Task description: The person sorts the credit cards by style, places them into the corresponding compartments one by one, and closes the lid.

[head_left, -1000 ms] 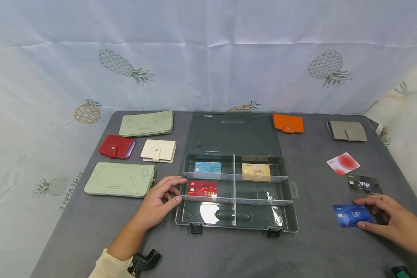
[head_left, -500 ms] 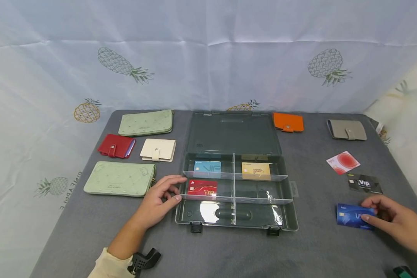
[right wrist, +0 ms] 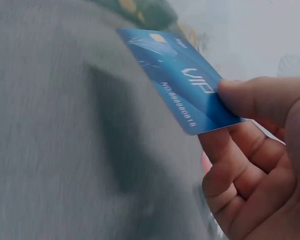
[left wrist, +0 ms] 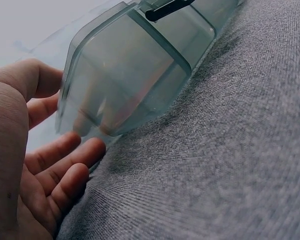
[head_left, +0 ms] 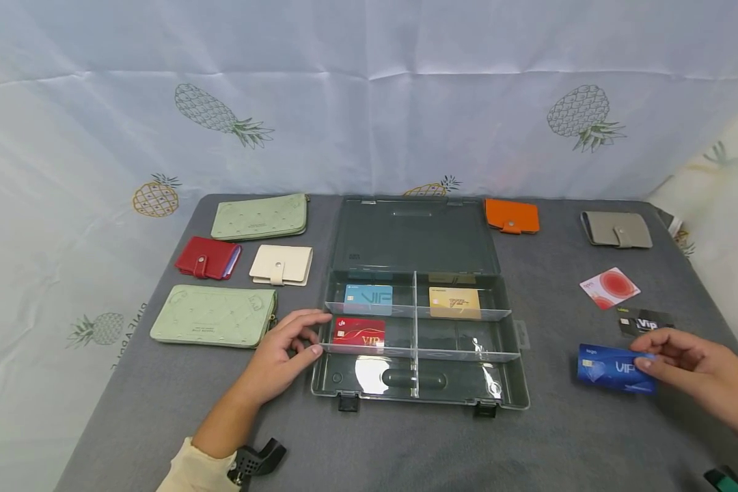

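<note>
My right hand (head_left: 682,372) pinches a blue VIP card (head_left: 611,369) by its right end, thumb on top and fingers beneath. In the right wrist view the card (right wrist: 182,82) is lifted, with its shadow on the grey cloth. My left hand (head_left: 285,355) rests at the left wall of a clear grey compartment box (head_left: 467,403), fingers loosely bent. The left wrist view has fingertips (left wrist: 96,147) right beside the box wall (left wrist: 125,75). Inside the opened box lie a light-blue VIP card (head_left: 367,299), a gold card (head_left: 455,303) and a red VIP card (head_left: 359,333), each in its own compartment.
A black VIP card (head_left: 642,321) and a pink-and-white card (head_left: 611,287) lie at the right. Behind are orange (head_left: 512,216) and grey (head_left: 617,229) card holders. Green wallets (head_left: 212,316), a red holder (head_left: 206,258) and a cream holder (head_left: 281,264) lie left.
The right hand has picked the blue card up off the cloth and carried it slightly left and away from the body. The left hand has stayed at the box.
</note>
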The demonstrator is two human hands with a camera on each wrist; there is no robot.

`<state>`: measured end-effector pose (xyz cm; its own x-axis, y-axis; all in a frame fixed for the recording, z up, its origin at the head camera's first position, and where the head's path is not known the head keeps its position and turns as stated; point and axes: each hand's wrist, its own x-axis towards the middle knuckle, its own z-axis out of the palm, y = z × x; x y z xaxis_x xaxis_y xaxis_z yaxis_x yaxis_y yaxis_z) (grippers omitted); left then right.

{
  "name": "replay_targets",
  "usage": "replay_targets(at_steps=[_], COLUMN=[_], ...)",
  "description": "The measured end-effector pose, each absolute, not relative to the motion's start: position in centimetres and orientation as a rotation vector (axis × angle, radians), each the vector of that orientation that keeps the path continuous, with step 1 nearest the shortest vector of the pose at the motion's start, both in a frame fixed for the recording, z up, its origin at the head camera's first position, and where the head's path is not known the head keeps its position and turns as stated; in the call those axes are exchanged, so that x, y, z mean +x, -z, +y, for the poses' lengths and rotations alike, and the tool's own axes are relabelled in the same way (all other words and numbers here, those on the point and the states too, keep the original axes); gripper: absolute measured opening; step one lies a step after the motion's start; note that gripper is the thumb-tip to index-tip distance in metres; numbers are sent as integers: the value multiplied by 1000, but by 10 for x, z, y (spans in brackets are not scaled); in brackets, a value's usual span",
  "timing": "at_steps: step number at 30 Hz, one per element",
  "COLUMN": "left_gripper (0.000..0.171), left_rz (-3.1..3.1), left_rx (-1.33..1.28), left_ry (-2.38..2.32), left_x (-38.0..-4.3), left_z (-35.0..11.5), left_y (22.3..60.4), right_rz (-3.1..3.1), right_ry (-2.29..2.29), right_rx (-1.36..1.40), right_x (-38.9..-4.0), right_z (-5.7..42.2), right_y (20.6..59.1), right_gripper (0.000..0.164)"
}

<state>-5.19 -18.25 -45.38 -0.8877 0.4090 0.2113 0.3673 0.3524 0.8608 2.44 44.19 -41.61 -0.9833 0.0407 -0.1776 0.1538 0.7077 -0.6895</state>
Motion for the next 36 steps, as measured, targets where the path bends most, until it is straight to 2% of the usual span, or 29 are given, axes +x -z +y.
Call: replay_targets(at_steps=[6,21,36], left_gripper=[46,46,46], left_rz=[2547,2552,2554], left_rx=[740,734,723], left_ry=[-1614,-1620,-1605], left_x=[-52,-52,-52], left_z=[-183,-181,-181], left_y=[454,452,450], right_rz=[2727,2581,2561], right_ry=[1234,1338,1261], right_rx=[98,-83,-137], right_x=[9,-33,-57], right_z=[413,320,261], right_y=[395,372,372], right_gripper=[18,24,18])
